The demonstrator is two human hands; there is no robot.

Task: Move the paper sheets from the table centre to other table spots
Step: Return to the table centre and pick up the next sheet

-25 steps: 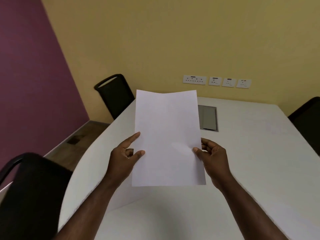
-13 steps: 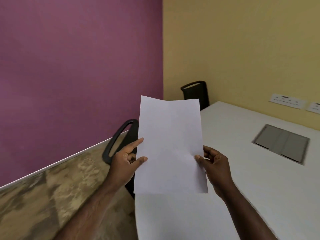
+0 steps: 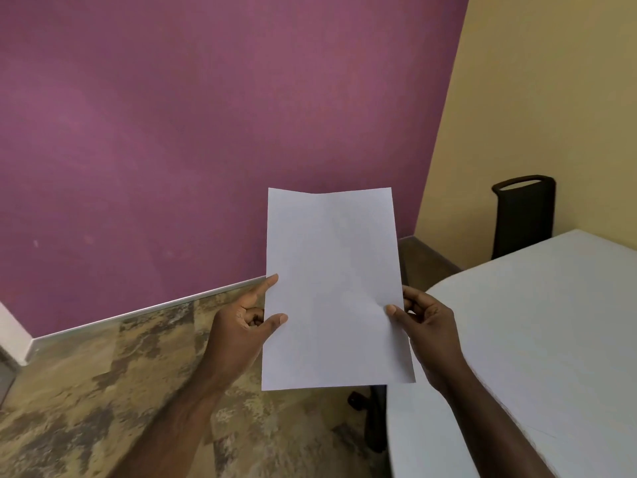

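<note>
A blank white paper sheet [image 3: 332, 288] is held upright in front of me, out past the left edge of the white table [image 3: 537, 322] and over the floor. My left hand [image 3: 241, 326] pinches its left edge, thumb on the front and index finger stretched along the side. My right hand [image 3: 427, 326] pinches the right edge with the thumb on the front. A second sheet lies flat on the table at the lower right, its edge [image 3: 544, 434] just visible.
A black chair [image 3: 522, 215] stands by the yellow wall behind the table. Another chair's base [image 3: 370, 419] shows under the held sheet at the table's left edge. A purple wall and mottled brown floor fill the left.
The view has swung far to the left, from the table to the purple wall and floor. Both hands keep the same grip on the sheet, which now hangs off the table's left side.
</note>
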